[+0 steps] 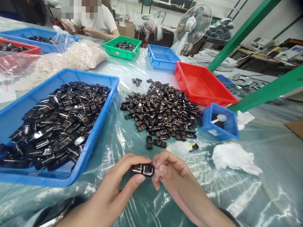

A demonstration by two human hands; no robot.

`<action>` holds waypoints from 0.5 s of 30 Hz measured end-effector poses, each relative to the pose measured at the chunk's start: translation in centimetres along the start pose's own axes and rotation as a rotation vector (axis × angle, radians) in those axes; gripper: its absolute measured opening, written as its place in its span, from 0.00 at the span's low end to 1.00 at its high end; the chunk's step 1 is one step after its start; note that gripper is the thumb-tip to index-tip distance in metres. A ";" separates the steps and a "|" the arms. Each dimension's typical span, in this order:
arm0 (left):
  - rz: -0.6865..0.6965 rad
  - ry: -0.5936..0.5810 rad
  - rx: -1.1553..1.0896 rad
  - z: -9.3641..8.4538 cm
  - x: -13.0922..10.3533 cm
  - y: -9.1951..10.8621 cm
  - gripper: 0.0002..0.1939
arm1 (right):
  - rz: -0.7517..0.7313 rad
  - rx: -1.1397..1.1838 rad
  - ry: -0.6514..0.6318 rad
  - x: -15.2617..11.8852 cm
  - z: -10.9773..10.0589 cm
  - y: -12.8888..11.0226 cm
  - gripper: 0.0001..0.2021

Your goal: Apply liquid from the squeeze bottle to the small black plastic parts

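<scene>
My left hand (123, 179) pinches a small glossy black plastic casing (142, 169) between thumb and fingers, above the table's near edge. The casing is oblong, with a rounded right end and a pale line across its middle. At that rounded end, my right hand (171, 168) has its thumb and fingertips pressed together; whatever they may hold is hidden. Two similar casings (159, 143) lie just beyond my hands, in front of a large loose pile of casings (163, 110). A crumpled white wipe (178, 147) lies beside them, partly against another dark piece.
To the left stands a large blue tray (94, 135) heaped with casings. A small blue bin (219, 134) with a white scoop, a red tray (203, 83) and white crumpled cloth (236, 157) are on the right. Across the plastic-covered table a person (94, 25) sits behind a green tray (121, 56).
</scene>
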State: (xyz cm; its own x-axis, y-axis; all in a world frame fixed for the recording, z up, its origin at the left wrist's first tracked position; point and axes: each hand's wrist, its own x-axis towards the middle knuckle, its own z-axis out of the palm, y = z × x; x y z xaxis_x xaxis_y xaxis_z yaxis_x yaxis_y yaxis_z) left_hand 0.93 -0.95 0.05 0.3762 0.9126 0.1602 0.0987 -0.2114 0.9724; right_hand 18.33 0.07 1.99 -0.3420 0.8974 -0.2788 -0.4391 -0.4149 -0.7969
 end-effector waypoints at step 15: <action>0.071 0.066 0.080 0.1 -1.5 0.5 0.12 | 0.073 -0.061 -0.083 -0.3 0.3 1.8 0.20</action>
State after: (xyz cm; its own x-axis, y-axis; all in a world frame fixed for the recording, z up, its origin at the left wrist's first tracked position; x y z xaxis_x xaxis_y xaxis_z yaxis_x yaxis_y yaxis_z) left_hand 0.55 -2.46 0.26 0.3241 0.9146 0.2420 0.1477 -0.3015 0.9420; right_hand 17.38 -1.00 0.76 -0.4396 0.8488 -0.2937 -0.3605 -0.4662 -0.8079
